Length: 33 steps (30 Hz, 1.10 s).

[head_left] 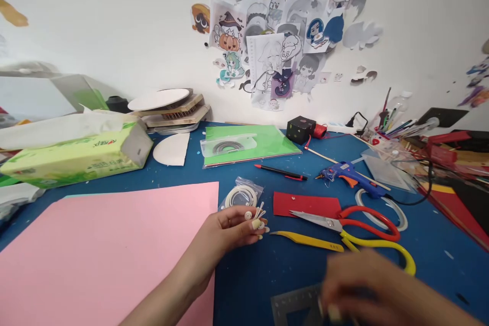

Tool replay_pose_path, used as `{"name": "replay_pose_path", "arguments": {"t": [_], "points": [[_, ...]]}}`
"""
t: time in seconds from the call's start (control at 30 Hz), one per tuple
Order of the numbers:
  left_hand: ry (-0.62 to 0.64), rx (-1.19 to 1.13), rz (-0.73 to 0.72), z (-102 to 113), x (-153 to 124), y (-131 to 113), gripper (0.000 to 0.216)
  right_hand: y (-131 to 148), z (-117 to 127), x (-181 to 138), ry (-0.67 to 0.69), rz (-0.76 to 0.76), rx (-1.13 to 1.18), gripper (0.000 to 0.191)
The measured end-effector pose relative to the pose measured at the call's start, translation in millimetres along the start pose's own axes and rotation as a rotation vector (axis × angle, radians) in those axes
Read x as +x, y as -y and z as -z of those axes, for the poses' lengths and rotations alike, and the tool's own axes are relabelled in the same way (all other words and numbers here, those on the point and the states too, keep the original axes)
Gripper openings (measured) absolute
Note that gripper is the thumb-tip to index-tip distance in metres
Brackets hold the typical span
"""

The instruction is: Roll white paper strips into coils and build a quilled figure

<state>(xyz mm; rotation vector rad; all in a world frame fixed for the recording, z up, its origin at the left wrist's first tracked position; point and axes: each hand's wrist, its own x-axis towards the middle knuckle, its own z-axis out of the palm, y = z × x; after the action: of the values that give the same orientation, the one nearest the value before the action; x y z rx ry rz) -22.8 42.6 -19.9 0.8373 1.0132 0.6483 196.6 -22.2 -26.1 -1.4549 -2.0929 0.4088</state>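
Note:
My left hand [233, 229] rests at the right edge of a large pink paper sheet [107, 244] and pinches a small bundle of white sticks with round tips [258, 215]. Just beyond it lies a clear packet of coiled white wire [241, 194]. My right hand [367, 290] is low at the bottom right and smeared by motion; it lies over a grey transparent ruler [296, 303], and its fingers cannot be read. Yellow tweezers [307, 240], red and yellow scissors [355, 229] and a red card piece [305, 204] lie between the hands on the blue table [252, 275].
A blue glue gun [349, 175] and a black-and-red pen [280, 171] lie further back. A green tissue box [76, 155] stands at left, a green folder [248, 143] and a black cube [300, 129] behind. Cluttered tools and red sheets fill the right side. Drawings hang on the wall.

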Motion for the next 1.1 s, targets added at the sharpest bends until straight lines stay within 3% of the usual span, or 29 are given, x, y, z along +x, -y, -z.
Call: {"name": "replay_pose_path", "arguments": {"t": [0.13, 0.3, 0.5, 0.77, 0.97, 1.1], "points": [[0.007, -0.065, 0.002, -3, -4, 0, 0.027, 4, 9, 36, 0.083, -0.076, 0.020, 0.013], [0.056, -0.121, 0.015, -4, -8, -1, 0.035, 1, -14, 67, 0.043, -0.099, 0.015, 0.015], [0.125, -0.164, 0.050, -4, -10, -1, 0.030, -5, -29, 65, 0.060, -0.027, 0.025, 0.020], [0.128, -0.178, 0.049, -5, -10, -1, 0.029, -8, -36, 63, 0.046, 0.049, -0.005, 0.029], [0.043, -0.127, 0.037, -10, -11, -3, 0.020, -5, -18, 55, 0.073, 0.042, -0.067, 0.021], [-0.029, -0.071, 0.031, -11, -10, -1, 0.011, -7, -2, 36, 0.206, 0.014, -0.168, 0.006]]}}
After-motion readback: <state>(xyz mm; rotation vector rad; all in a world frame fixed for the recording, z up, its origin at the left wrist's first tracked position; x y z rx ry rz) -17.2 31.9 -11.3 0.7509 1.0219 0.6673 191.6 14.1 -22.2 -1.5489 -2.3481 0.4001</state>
